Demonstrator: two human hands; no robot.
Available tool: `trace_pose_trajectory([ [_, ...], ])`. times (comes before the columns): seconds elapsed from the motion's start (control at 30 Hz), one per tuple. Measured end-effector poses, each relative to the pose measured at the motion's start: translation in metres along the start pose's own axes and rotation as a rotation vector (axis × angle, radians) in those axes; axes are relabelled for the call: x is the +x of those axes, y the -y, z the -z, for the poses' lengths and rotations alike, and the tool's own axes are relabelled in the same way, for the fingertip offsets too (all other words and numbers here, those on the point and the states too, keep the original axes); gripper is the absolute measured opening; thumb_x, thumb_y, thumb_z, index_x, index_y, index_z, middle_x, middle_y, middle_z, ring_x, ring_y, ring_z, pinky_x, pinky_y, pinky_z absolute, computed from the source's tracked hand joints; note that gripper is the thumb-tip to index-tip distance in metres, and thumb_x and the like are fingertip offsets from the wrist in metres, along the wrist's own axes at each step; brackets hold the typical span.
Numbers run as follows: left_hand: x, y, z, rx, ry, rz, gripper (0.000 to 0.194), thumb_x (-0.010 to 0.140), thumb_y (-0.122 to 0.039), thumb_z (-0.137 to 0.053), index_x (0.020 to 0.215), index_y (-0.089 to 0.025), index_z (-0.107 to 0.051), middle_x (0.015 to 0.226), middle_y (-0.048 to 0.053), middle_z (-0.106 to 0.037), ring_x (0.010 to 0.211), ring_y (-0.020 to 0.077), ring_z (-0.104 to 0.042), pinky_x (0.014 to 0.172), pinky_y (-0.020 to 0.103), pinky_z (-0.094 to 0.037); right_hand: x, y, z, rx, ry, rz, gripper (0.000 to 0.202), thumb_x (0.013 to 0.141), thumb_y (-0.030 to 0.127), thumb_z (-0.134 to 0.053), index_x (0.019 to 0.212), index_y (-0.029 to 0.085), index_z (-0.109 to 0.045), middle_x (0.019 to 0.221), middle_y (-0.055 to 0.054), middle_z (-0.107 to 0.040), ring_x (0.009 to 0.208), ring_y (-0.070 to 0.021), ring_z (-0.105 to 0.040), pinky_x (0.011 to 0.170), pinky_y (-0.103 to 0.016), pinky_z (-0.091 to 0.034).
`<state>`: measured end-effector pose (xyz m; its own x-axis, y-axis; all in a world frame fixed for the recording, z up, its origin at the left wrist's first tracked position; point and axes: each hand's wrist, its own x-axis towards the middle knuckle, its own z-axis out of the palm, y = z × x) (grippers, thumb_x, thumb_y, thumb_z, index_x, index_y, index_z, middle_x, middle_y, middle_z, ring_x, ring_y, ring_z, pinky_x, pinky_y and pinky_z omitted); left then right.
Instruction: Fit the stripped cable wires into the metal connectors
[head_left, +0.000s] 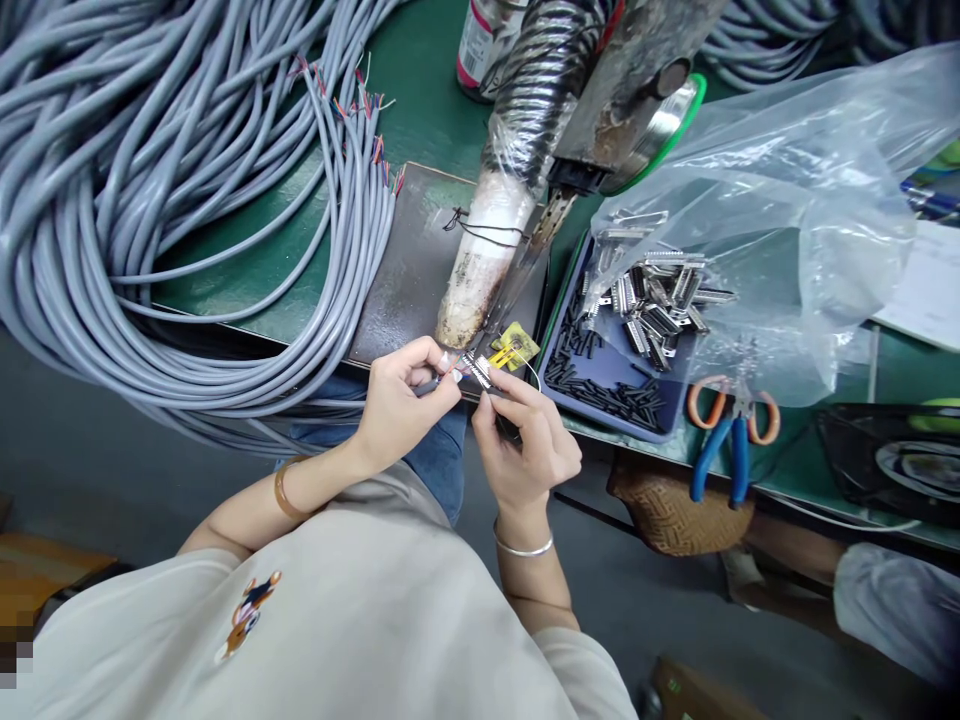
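Between thumb and fingers, my left hand [409, 395] pinches thin coloured wires at the stripped end of a grey cable. My right hand [529, 430] grips a small metal connector [478, 370] with a row of pins, thumb and forefinger on its edge. The wires meet the connector's pins just below the tip of a soldering tool [517, 275] that slants down from above. Beside the connector lies a small yellow piece [514, 345] with a thin white strand near it. My fingers partly hide where wires and pins touch.
Bundled grey cables [97, 200] cover the left side. A taped suction hose [480, 240] comes down over a dark board [405, 260]. To the right stand a blue tray [671, 432] of connectors and black sleeves, a plastic bag [810, 220], scissors and pliers [720, 460]. Another person's arm [795, 545] is at right.
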<state>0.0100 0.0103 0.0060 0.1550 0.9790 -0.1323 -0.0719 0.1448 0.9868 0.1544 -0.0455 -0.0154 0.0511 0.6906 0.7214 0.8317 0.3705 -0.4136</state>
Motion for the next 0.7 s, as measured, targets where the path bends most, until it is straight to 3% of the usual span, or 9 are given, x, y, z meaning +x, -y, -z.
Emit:
trace_pose_trajectory([
  [0.13,0.0,-0.001,0.007,-0.018,0.073,0.047,0.014,0.071,-0.021,-0.075,0.073,-0.016,-0.061,0.057,-0.006,-0.049,0.048,0.0035,-0.037,0.047,0.018,-0.028,0.0,0.002,-0.001,0.117,-0.029,-0.174,0.017,0.088,0.01,-0.075,0.091,0.024,-0.067,0.103,-0.002,-0.082,0.088,-0.015,-0.079,0.08,-0.026,-0.064],
  [0.23,0.001,-0.003,0.014,-0.092,0.17,0.121,0.02,0.072,-0.025,-0.079,0.074,-0.016,-0.061,0.052,-0.007,-0.051,0.043,0.0042,-0.042,0.043,0.016,-0.03,0.0,0.006,0.0,0.267,0.005,-0.421,0.01,0.091,0.017,-0.073,0.086,0.022,-0.066,0.099,-0.003,-0.082,0.088,-0.0165,-0.08,0.073,-0.027,-0.064],
  [0.3,0.001,-0.003,0.018,-0.138,0.211,0.162,0.024,0.072,-0.027,-0.082,0.075,-0.016,-0.061,0.051,-0.005,-0.055,0.041,0.0053,-0.047,0.041,0.016,-0.034,0.0,0.008,0.0,0.332,0.033,-0.509,0.011,0.091,0.02,-0.074,0.084,0.021,-0.066,0.096,-0.004,-0.082,0.086,-0.0169,-0.079,0.068,-0.026,-0.063],
  [0.47,-0.002,0.001,0.017,-0.161,0.168,0.144,0.024,0.073,-0.028,-0.082,0.075,-0.015,-0.062,0.059,-0.004,-0.058,0.042,0.0031,-0.042,0.04,0.015,-0.032,-0.004,0.009,0.0,0.328,0.009,-0.42,0.011,0.09,0.015,-0.074,0.085,0.022,-0.067,0.098,-0.003,-0.081,0.089,-0.0167,-0.079,0.077,-0.03,-0.064],
  [0.7,-0.003,0.008,0.006,-0.07,0.047,-0.017,0.012,0.072,-0.02,-0.073,0.069,-0.016,-0.062,0.068,-0.001,-0.061,0.055,0.0058,-0.048,0.05,0.016,-0.037,-0.001,0.007,-0.005,0.182,0.001,-0.269,0.014,0.088,0.011,-0.076,0.088,0.023,-0.068,0.099,-0.001,-0.08,0.09,-0.0153,-0.077,0.082,-0.03,-0.063],
])
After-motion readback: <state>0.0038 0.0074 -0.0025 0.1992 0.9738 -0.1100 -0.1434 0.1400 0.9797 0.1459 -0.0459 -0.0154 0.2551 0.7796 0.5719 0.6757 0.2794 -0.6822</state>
